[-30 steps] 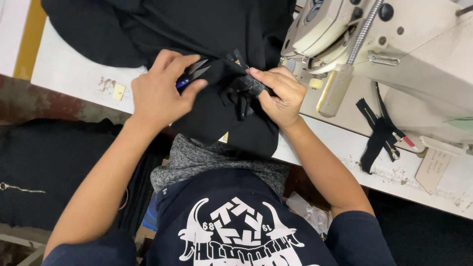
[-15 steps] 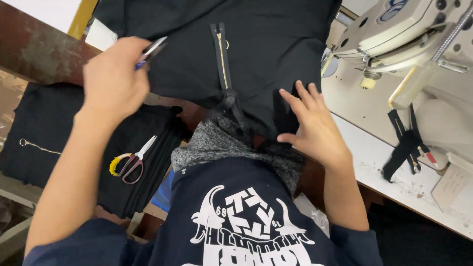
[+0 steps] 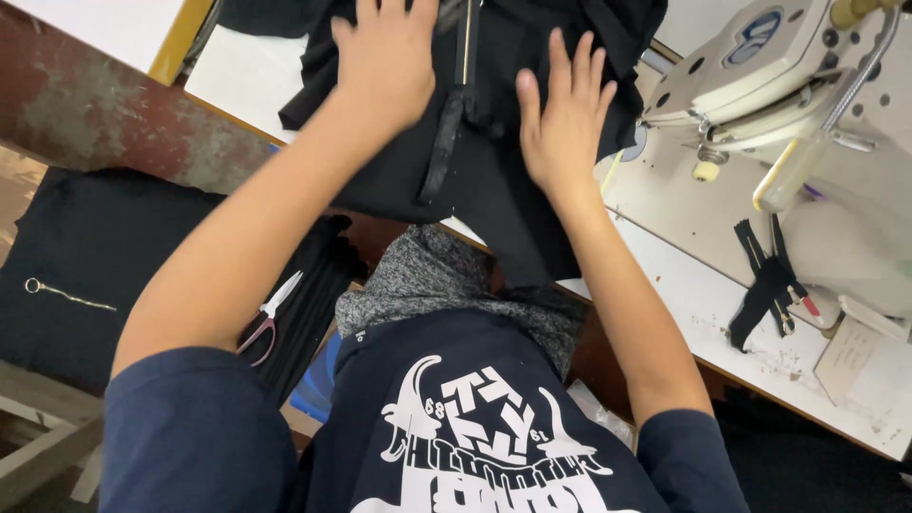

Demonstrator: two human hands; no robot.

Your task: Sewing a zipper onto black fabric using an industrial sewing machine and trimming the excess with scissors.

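Left hand (image 3: 385,57) moved onto black fabric (image 3: 494,180), both grips flat, wide, right hand (image 3: 560,119) beside.

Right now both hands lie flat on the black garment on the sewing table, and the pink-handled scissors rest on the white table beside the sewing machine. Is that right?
Not quite. The left hand and right hand do lie flat on the black garment, but the pink-handled scissors rest on the dark fabric pile at the person's left, not on the white table by the sewing machine. The head view shows it.
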